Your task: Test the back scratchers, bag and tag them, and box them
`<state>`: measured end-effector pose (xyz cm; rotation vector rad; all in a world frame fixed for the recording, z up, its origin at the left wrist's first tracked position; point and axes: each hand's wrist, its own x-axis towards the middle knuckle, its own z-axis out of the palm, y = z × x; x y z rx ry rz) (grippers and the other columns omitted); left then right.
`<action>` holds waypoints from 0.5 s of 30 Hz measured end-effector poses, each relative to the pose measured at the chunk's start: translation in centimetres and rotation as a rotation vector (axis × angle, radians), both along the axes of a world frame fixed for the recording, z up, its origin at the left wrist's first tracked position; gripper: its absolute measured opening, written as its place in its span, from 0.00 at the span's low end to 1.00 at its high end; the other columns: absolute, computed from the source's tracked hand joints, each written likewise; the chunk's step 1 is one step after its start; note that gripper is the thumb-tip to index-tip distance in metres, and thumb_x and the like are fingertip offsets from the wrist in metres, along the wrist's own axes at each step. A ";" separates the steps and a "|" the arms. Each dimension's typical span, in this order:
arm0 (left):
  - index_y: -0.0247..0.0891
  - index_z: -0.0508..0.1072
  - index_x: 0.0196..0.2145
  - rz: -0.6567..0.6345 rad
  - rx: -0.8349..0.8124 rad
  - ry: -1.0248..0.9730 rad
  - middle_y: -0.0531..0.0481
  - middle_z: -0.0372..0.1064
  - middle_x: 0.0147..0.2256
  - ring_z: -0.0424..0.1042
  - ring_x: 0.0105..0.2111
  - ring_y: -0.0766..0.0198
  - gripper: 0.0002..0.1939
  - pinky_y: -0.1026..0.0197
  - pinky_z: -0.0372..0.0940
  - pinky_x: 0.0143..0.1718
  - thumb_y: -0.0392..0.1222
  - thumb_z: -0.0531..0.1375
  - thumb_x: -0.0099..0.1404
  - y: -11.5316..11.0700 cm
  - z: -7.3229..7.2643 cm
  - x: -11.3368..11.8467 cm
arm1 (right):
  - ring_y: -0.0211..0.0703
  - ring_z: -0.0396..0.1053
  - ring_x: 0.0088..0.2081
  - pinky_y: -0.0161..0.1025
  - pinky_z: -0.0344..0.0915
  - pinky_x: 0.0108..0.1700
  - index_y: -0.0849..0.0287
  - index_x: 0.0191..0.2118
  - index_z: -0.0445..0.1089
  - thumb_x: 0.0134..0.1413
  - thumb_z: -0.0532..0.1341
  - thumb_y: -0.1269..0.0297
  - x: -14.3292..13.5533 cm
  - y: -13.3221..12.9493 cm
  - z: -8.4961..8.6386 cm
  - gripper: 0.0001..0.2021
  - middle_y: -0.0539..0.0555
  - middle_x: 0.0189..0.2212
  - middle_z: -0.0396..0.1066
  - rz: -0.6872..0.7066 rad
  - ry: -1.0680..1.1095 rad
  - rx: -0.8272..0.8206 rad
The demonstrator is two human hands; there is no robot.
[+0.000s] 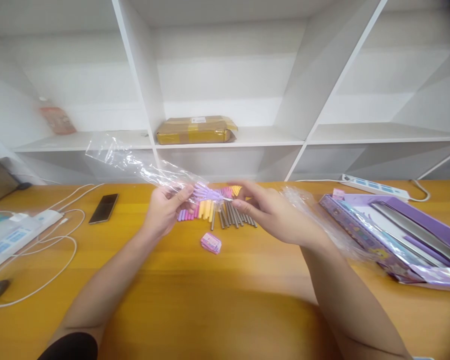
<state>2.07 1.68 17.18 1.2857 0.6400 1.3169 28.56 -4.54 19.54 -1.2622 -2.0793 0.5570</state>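
Note:
My left hand (165, 207) is closed on a long clear plastic bag (146, 167) with a bundle of light purple sticks (207, 193) at its near end. My right hand (264, 207) pinches the tip of a thin piece at the right end of that bundle. Behind and below the hands, pink and purple pieces (187, 214), yellow pieces (207, 210) and several grey metal rods (232, 217) lie in a row on the table. Nearer to me lies a small stack of pink cards (210, 243).
At the right, a purple box (423, 230) holds long grey and purple items, beside crumpled clear plastic (322, 225). A phone (104, 208), white cables and a power strip (22, 240) lie left. A cardboard box (197, 130) sits on the white shelf; another power strip (375, 186) is behind.

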 end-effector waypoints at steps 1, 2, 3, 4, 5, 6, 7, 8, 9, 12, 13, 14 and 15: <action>0.34 0.80 0.30 0.002 -0.002 0.000 0.49 0.77 0.25 0.75 0.21 0.66 0.21 0.66 0.72 0.20 0.53 0.79 0.55 0.0 0.0 0.0 | 0.43 0.69 0.33 0.41 0.64 0.35 0.50 0.69 0.63 0.76 0.55 0.43 0.0 0.0 -0.1 0.26 0.52 0.39 0.75 -0.021 0.024 -0.010; 0.34 0.80 0.31 0.007 -0.002 0.002 0.49 0.77 0.25 0.75 0.21 0.66 0.21 0.66 0.72 0.20 0.53 0.79 0.55 0.0 -0.1 0.1 | 0.43 0.70 0.33 0.41 0.65 0.34 0.49 0.74 0.57 0.75 0.56 0.44 -0.1 0.0 -0.2 0.30 0.53 0.41 0.76 -0.032 0.044 -0.018; 0.34 0.80 0.31 0.008 -0.003 0.012 0.49 0.77 0.25 0.75 0.20 0.65 0.21 0.65 0.73 0.20 0.54 0.79 0.54 0.0 -0.1 0.1 | 0.43 0.71 0.33 0.41 0.66 0.34 0.49 0.76 0.53 0.75 0.56 0.45 -0.1 0.0 -0.2 0.32 0.54 0.43 0.77 -0.034 0.061 -0.022; 0.34 0.80 0.32 0.009 -0.005 0.028 0.49 0.77 0.24 0.75 0.20 0.65 0.22 0.65 0.72 0.20 0.55 0.79 0.54 0.0 -0.2 0.1 | 0.44 0.72 0.34 0.41 0.67 0.34 0.49 0.78 0.49 0.74 0.57 0.45 -0.2 0.0 -0.3 0.34 0.55 0.45 0.77 -0.032 0.078 -0.023; 0.35 0.81 0.33 0.008 -0.010 0.052 0.48 0.77 0.24 0.75 0.20 0.64 0.22 0.64 0.72 0.21 0.56 0.79 0.54 -0.1 -0.3 0.1 | 0.44 0.72 0.34 0.41 0.68 0.34 0.49 0.79 0.46 0.74 0.57 0.46 -0.3 0.0 -0.4 0.37 0.57 0.48 0.77 -0.030 0.095 -0.020; 0.35 0.81 0.34 0.005 -0.018 0.080 0.48 0.77 0.23 0.76 0.20 0.63 0.22 0.64 0.72 0.21 0.56 0.78 0.55 -0.1 -0.5 0.2 | 0.43 0.72 0.34 0.41 0.69 0.34 0.50 0.80 0.42 0.74 0.58 0.46 -0.5 0.0 -0.5 0.39 0.58 0.50 0.76 -0.030 0.112 -0.015; 0.35 0.82 0.34 0.004 -0.027 0.108 0.47 0.77 0.24 0.76 0.21 0.63 0.22 0.64 0.72 0.22 0.56 0.78 0.55 -0.2 -0.8 0.3 | 0.43 0.73 0.35 0.42 0.70 0.35 0.50 0.81 0.38 0.73 0.58 0.47 -0.7 0.1 -0.7 0.41 0.58 0.51 0.76 -0.030 0.127 -0.012; 0.35 0.83 0.35 0.004 -0.034 0.131 0.46 0.78 0.24 0.77 0.22 0.62 0.21 0.64 0.73 0.22 0.56 0.78 0.56 -0.3 -1.0 0.5 | 0.43 0.73 0.35 0.42 0.71 0.36 0.50 0.81 0.34 0.73 0.59 0.47 -0.9 0.1 -0.8 0.43 0.59 0.53 0.75 -0.030 0.144 -0.009; 0.34 0.83 0.35 0.003 -0.036 0.148 0.46 0.78 0.25 0.78 0.23 0.62 0.21 0.64 0.73 0.23 0.55 0.78 0.56 -0.4 -1.3 0.7 | 0.43 0.74 0.36 0.42 0.72 0.37 0.50 0.81 0.31 0.73 0.59 0.47 -1.1 0.1 -0.9 0.45 0.60 0.54 0.75 -0.026 0.159 -0.009; 0.35 0.82 0.33 -0.028 -0.016 0.173 0.46 0.79 0.26 0.78 0.24 0.62 0.18 0.62 0.75 0.27 0.53 0.77 0.57 -0.7 -1.9 1.4 | 0.44 0.75 0.37 0.44 0.74 0.40 0.47 0.81 0.26 0.74 0.58 0.48 -1.7 0.1 -1.4 0.46 0.60 0.56 0.73 -0.005 0.177 -0.029; 0.35 0.82 0.32 -0.042 -0.010 0.176 0.46 0.79 0.27 0.78 0.25 0.62 0.18 0.61 0.75 0.28 0.53 0.77 0.58 -0.7 -2.0 1.5 | 0.44 0.75 0.37 0.44 0.74 0.40 0.47 0.81 0.26 0.74 0.58 0.48 -1.9 0.1 -1.5 0.45 0.60 0.57 0.73 0.001 0.181 -0.039; 0.35 0.82 0.32 -0.054 -0.009 0.178 0.46 0.79 0.27 0.78 0.25 0.62 0.18 0.61 0.76 0.29 0.53 0.77 0.57 -0.6 -2.1 1.6 | 0.43 0.75 0.37 0.44 0.75 0.40 0.46 0.81 0.26 0.74 0.58 0.48 -2.0 0.1 -1.7 0.45 0.60 0.57 0.72 0.003 0.185 -0.048; 0.35 0.82 0.32 -0.059 -0.013 0.178 0.46 0.79 0.27 0.78 0.26 0.61 0.19 0.61 0.76 0.29 0.53 0.77 0.57 -0.5 -2.1 1.5 | 0.43 0.75 0.37 0.44 0.75 0.40 0.46 0.81 0.27 0.74 0.58 0.48 -2.1 0.0 -1.7 0.45 0.60 0.57 0.72 0.003 0.191 -0.058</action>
